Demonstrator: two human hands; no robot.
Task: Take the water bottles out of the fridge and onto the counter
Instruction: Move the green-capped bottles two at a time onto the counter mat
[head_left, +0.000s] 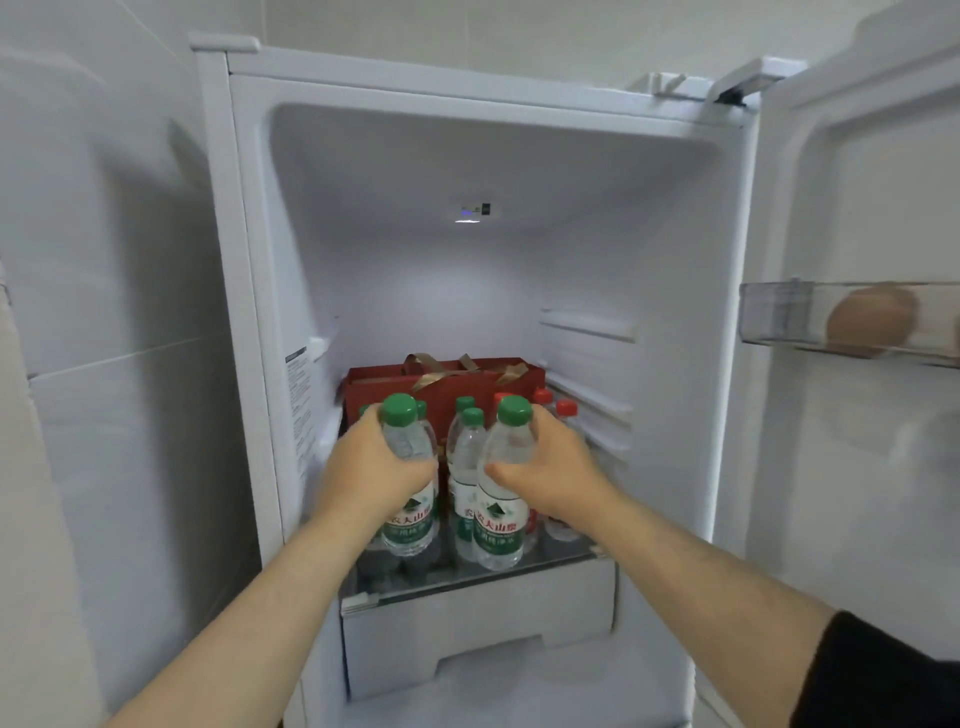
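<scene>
The white fridge (249, 260) stands open in front of me. On its glass shelf (550, 564) stand several clear water bottles, some with green caps (470, 457) and some with red caps (565, 415). My left hand (371, 467) is closed around the shoulder of a green-capped bottle (408, 525) at the front left. My right hand (550, 470) grips another green-capped bottle (501, 530) at the front middle. Both held bottles are upright at the shelf's front edge. The counter is out of view.
A red gift box (384, 387) with gold ribbon handles stands behind the bottles. A white drawer (478, 623) sits under the shelf. The open door (857, 467) on the right carries a clear bin (779, 317) holding a brown egg (872, 319). A tiled wall (104, 312) is on the left.
</scene>
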